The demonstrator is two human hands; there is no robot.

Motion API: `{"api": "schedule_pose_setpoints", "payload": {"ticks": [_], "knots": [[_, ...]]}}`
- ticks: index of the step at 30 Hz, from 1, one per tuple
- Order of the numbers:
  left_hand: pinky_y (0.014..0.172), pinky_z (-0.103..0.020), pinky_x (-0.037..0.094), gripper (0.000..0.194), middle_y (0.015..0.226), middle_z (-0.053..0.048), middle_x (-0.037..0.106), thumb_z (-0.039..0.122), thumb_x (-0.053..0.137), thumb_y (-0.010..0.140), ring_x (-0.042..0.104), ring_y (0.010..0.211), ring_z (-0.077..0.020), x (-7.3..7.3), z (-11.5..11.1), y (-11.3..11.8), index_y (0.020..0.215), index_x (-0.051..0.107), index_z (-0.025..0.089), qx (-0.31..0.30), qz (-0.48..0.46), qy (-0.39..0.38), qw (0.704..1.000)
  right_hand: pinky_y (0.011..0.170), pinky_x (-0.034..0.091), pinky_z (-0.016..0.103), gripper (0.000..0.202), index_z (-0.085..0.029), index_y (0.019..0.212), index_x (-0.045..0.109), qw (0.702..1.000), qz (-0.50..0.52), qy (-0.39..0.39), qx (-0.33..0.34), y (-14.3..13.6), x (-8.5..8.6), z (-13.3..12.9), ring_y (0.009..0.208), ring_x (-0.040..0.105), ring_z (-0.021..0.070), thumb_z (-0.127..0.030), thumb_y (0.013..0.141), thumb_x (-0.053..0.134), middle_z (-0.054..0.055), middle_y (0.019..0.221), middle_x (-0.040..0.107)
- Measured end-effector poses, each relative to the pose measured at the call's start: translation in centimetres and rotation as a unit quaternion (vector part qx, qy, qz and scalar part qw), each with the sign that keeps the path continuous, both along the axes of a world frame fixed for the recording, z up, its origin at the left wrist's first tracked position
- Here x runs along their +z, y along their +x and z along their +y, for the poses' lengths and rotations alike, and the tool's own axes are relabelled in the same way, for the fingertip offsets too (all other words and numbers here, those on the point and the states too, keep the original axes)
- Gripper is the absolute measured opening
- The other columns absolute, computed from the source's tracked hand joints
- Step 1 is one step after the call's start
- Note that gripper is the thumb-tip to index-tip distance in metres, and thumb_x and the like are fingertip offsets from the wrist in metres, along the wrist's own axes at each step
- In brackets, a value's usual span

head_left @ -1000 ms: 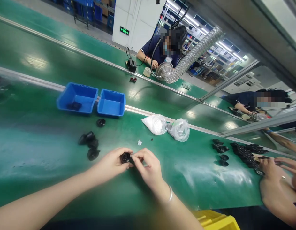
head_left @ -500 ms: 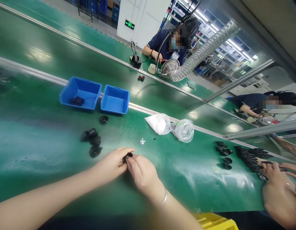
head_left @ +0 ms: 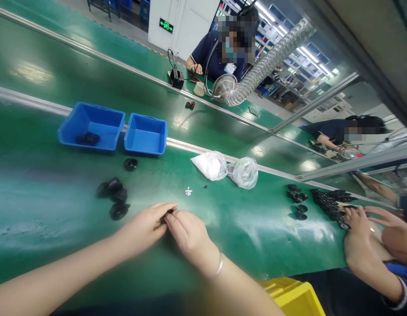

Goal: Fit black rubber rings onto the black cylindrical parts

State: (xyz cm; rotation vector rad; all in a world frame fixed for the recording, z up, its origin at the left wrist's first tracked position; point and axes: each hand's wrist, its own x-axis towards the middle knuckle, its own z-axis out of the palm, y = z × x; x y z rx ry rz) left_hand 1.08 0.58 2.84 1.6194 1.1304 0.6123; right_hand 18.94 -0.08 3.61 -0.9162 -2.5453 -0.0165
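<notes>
Between my two hands is a small black plastic part (head_left: 169,212), mostly covered by fingers. My left hand (head_left: 157,218) is closed around it from the left. From the right, my right hand (head_left: 186,229) presses its fingertips onto the same part; whether they also pinch something tiny is hidden. Several black round parts (head_left: 115,193) lie left of my hands, with one black ring-shaped part (head_left: 130,164) farther back. Beyond my fingers sit a little heap of white bits (head_left: 188,191) and a tiny dark piece (head_left: 205,187).
Two blue bins, the left one (head_left: 91,127) holding dark parts and the right one (head_left: 145,134), stand along the rail. Plastic bags (head_left: 211,166) lie beside it. At right, a co-worker's hands (head_left: 358,224) are at a pile of black parts (head_left: 326,204). A yellow crate (head_left: 297,298) is below the table edge.
The view has shifted, so most things sit slightly farther left. My hands stay together on the black part, which is now more covered. The person across has drawn a hand back from the red-handled tool.
</notes>
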Motion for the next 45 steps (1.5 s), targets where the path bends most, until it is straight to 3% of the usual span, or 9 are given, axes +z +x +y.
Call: {"api": "schedule_pose_setpoints", "payload": {"ticks": [3, 5, 8, 11, 17, 32, 35, 39, 45], "knots": [[0.096, -0.039, 0.052, 0.045, 0.129, -0.009, 0.061, 0.024, 0.053, 0.083, 0.064, 0.111, -0.0265, 0.2, -0.1, 0.2, 0.128, 0.056, 0.023, 0.006, -0.054, -0.057, 0.997, 0.073, 0.053, 0.029, 0.015, -0.015, 0.103, 0.064, 0.996, 0.074, -0.054, 0.006, 1.2, 0.5, 0.9, 0.082, 0.063, 0.0171, -0.013, 0.095, 0.051, 0.007, 0.086, 0.067], [0.096, -0.039, 0.052, 0.042, 0.128, -0.008, 0.062, 0.032, 0.054, 0.085, 0.066, 0.108, -0.0263, 0.4, -0.2, 0.3, 0.126, 0.053, 0.024, 0.007, -0.097, -0.108, 0.989, 0.075, 0.053, 0.028, 0.014, -0.018, 0.099, 0.064, 0.986, 0.129, -0.081, -0.066, 2.9, 0.7, 2.1, 0.081, 0.064, 0.0157, -0.015, 0.095, 0.051, 0.006, 0.087, 0.068], [0.097, -0.042, 0.051, 0.038, 0.120, -0.009, 0.063, 0.040, 0.053, 0.087, 0.067, 0.108, -0.0276, 0.6, -0.3, 0.5, 0.122, 0.051, 0.024, 0.006, -0.101, -0.148, 0.984, 0.069, 0.052, 0.029, 0.016, -0.018, 0.090, 0.065, 0.957, 0.125, -0.092, -0.245, 6.0, 0.3, 4.3, 0.072, 0.062, 0.0163, -0.020, 0.095, 0.050, 0.005, 0.079, 0.065], [0.099, -0.042, 0.050, 0.037, 0.123, -0.010, 0.058, 0.044, 0.052, 0.087, 0.066, 0.111, -0.0281, 0.5, -0.5, 0.5, 0.119, 0.053, 0.024, 0.004, -0.099, -0.144, 0.985, 0.066, 0.051, 0.031, 0.016, -0.016, 0.092, 0.067, 0.948, 0.103, -0.092, -0.286, 8.2, -0.8, 6.1, 0.069, 0.060, 0.0176, -0.022, 0.093, 0.053, 0.005, 0.078, 0.064], [0.102, -0.042, 0.048, 0.041, 0.128, -0.010, 0.053, 0.045, 0.054, 0.087, 0.063, 0.114, -0.0286, -0.2, -0.5, 0.5, 0.123, 0.053, 0.026, -0.007, -0.108, -0.143, 0.984, 0.071, 0.050, 0.031, 0.015, -0.014, 0.096, 0.067, 0.949, 0.099, -0.096, -0.282, 8.6, -2.0, 7.0, 0.075, 0.061, 0.0186, -0.020, 0.093, 0.053, 0.006, 0.082, 0.064], [0.097, -0.041, 0.051, 0.051, 0.125, -0.009, 0.058, 0.042, 0.064, 0.079, 0.067, 0.109, -0.0275, -0.1, -0.1, 0.7, 0.124, 0.051, 0.022, -0.013, -0.176, -0.221, 0.959, 0.070, 0.049, 0.030, 0.016, -0.018, 0.085, 0.064, 0.952, 0.111, -0.132, -0.254, 9.2, -1.3, 7.4, 0.074, 0.060, 0.0183, -0.025, 0.093, 0.052, 0.005, 0.080, 0.063], [0.095, -0.039, 0.052, 0.051, 0.123, -0.009, 0.061, 0.040, 0.066, 0.079, 0.067, 0.109, -0.0273, -0.1, -0.1, 0.6, 0.123, 0.051, 0.021, -0.012, -0.187, -0.234, 0.954, 0.064, 0.048, 0.029, 0.017, -0.018, 0.080, 0.065, 0.946, 0.129, -0.155, -0.253, 9.3, -1.2, 7.3, 0.066, 0.058, 0.0168, -0.027, 0.091, 0.056, 0.004, 0.073, 0.062], [0.096, -0.040, 0.050, 0.051, 0.114, -0.010, 0.067, 0.036, 0.066, 0.080, 0.068, 0.106, -0.0270, -0.4, -0.1, 0.5, 0.125, 0.050, 0.018, -0.004, -0.190, -0.239, 0.952, 0.056, 0.047, 0.025, 0.017, -0.017, 0.079, 0.065, 0.940, 0.162, -0.199, -0.226, 6.9, -0.4, 5.6, 0.057, 0.055, 0.0128, -0.028, 0.091, 0.058, 0.001, 0.069, 0.061], [0.087, -0.035, 0.053, 0.039, 0.099, -0.005, 0.070, 0.031, 0.065, 0.080, 0.069, 0.097, -0.0232, -0.4, 0.1, 0.6, 0.115, 0.057, 0.016, -0.011, -0.231, -0.221, 0.948, 0.060, 0.050, 0.022, 0.006, -0.019, 0.085, 0.067, 0.923, 0.241, -0.289, -0.078, 1.3, 0.5, 1.8, 0.067, 0.059, 0.0114, -0.022, 0.089, 0.063, 0.001, 0.079, 0.062]]}}
